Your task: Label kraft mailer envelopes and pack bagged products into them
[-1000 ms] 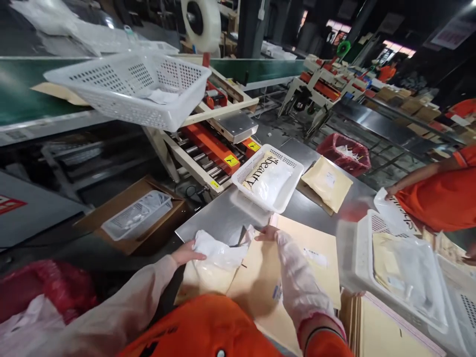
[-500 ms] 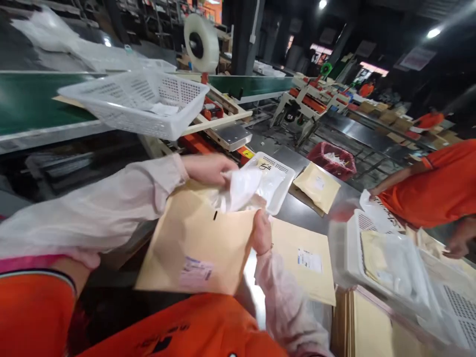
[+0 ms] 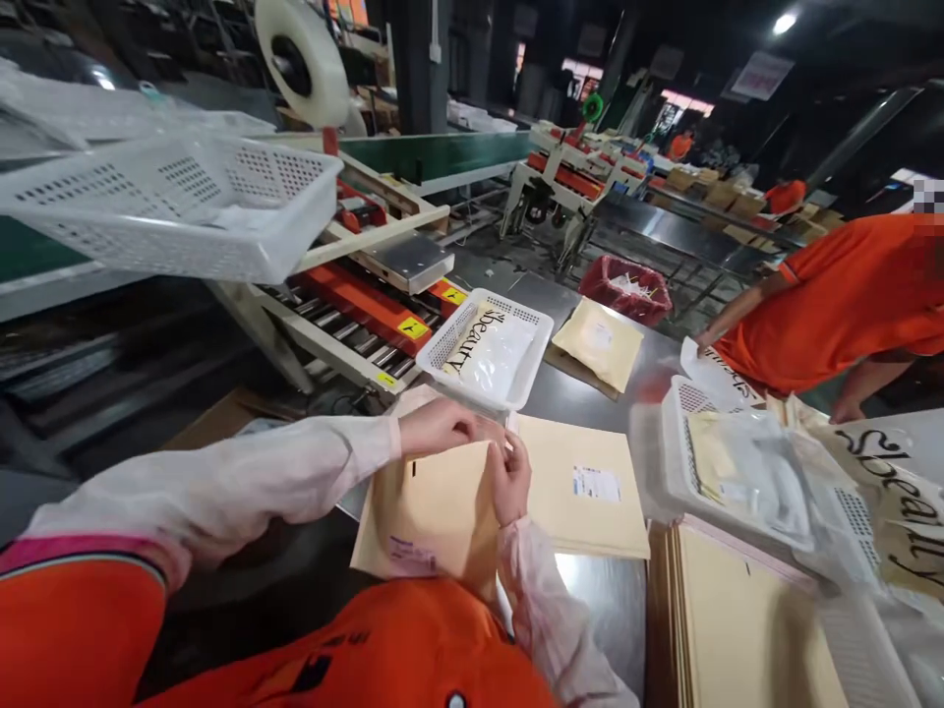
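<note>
A tan padded envelope (image 3: 449,501) with a printed label low on its front stands upright before my body, its mouth at the top. The fingers of my right hand (image 3: 511,477) are closed on its upper right corner. At the mouth, my left hand (image 3: 439,425) has its fingers curled together, their tips close to my right fingers. What the left fingertips pinch is hidden. Beside my right hand, another labelled padded envelope (image 3: 567,511) lies flat on the metal table (image 3: 605,610). Past my hands, a white basket (image 3: 542,359) holds a clear-wrapped packet (image 3: 494,344) with black lettering.
A large white basket (image 3: 295,211) sits left by the conveyor (image 3: 420,162). Rollers (image 3: 361,339) run below it. One filled envelope (image 3: 601,344) and a red-lined bin (image 3: 626,285) are ahead. Stacked envelopes (image 3: 752,619) and another basket (image 3: 675,423) stand right, near a co-worker (image 3: 848,285).
The white plastic packet my left hand held at the envelope's mouth is out of sight. That hand has moved down and right toward my right hand. My view has shifted right.
</note>
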`<state>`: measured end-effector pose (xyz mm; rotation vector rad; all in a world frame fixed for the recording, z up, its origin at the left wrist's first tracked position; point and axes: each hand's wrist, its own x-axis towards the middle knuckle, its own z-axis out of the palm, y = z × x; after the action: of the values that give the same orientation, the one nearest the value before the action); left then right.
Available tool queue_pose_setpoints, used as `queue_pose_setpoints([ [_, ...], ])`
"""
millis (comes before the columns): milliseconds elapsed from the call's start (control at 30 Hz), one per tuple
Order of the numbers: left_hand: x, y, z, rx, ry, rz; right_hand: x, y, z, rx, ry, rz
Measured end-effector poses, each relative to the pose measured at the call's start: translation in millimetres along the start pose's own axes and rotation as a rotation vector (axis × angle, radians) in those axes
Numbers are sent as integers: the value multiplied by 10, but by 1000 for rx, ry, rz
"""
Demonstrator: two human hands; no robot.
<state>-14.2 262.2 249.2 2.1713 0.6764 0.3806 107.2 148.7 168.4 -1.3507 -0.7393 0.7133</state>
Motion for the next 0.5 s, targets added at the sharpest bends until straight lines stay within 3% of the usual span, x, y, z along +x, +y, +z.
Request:
queue_pose_setpoints([
  [67,-31,56,57,30,65,17,23,-39,-14,11,-37,-32],
  [200,-148,105,184,-3,301,43,-45,-31,54,12,-177,-81],
  [300,-197,48,194,-85,290,69,-55,61,118,17,-215,-86],
  [400,-232,-20,85,-132,336,2,-60,116,163,-46,-241,-76],
  [500,-310,-101,-238,-260,487,-163,-56,119,171,-187,-370,-57],
])
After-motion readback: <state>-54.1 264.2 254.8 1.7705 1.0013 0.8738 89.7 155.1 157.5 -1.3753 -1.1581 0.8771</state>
